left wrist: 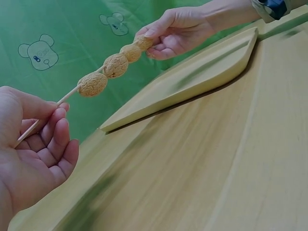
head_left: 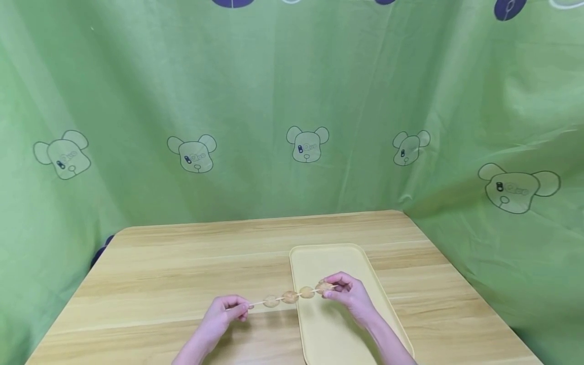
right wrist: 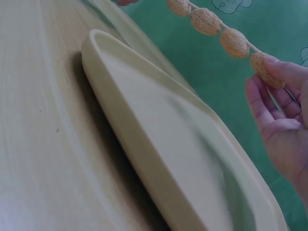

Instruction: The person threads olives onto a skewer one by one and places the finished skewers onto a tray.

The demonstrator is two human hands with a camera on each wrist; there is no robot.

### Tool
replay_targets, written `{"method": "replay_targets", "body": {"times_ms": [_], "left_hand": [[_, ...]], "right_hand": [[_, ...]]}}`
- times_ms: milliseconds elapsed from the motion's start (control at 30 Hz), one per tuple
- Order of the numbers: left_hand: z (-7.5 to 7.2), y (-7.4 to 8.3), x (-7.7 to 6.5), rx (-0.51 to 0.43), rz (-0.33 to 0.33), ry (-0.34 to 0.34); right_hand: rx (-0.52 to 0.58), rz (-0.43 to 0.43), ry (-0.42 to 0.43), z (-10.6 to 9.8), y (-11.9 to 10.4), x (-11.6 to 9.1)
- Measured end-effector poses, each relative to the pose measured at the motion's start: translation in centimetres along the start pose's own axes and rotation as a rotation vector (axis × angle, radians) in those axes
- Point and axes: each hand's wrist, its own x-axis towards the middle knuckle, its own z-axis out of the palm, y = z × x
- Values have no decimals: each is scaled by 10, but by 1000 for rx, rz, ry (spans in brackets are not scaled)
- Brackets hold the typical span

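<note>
A thin wooden skewer (left wrist: pixel 70 93) carries several round, wrinkled, light-brown balls (head_left: pixel 290 297) in a row. My left hand (head_left: pixel 225 315) pinches the skewer's bare end between thumb and fingers. At the other end, my right hand (head_left: pixel 351 296) pinches the outermost ball (right wrist: pixel 263 70) between thumb and fingers. Held up off the table, the skewer runs nearly level, rising slightly to the right in the head view. Its right half lies over a pale yellow rectangular tray (head_left: pixel 328 256), with nothing seen lying in it.
The tray rests on a wood-grain table (head_left: pixel 182 268), right of the middle, its raised rim (right wrist: pixel 130 139) showing in the right wrist view. Green curtains (head_left: pixel 246 101) with printed bear heads hang behind and at both sides of the table.
</note>
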Motion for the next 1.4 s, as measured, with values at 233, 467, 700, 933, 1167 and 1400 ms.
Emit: {"method": "replay_targets", "body": {"times_ms": [233, 467, 700, 933, 1167, 1400], "left_hand": [[2, -2, 1, -30, 0, -27], [0, -6, 0, -30, -21, -45], [-4, -8, 0, 11, -19, -57], [-1, -6, 0, 57, -28, -87], [11, -8, -1, 92, -37, -161], [21, -10, -3, 36, -54, -209]], "right_hand": [[-11, 8, -2, -4, -1, -1], [1, 25, -35, -5, 0, -5], [8, 27, -48, -5, 1, -4], [-27, 28, -34, -8, -1, -1], [2, 42, -1, -12, -1, 0], [29, 44, 54, -12, -2, 4]]}}
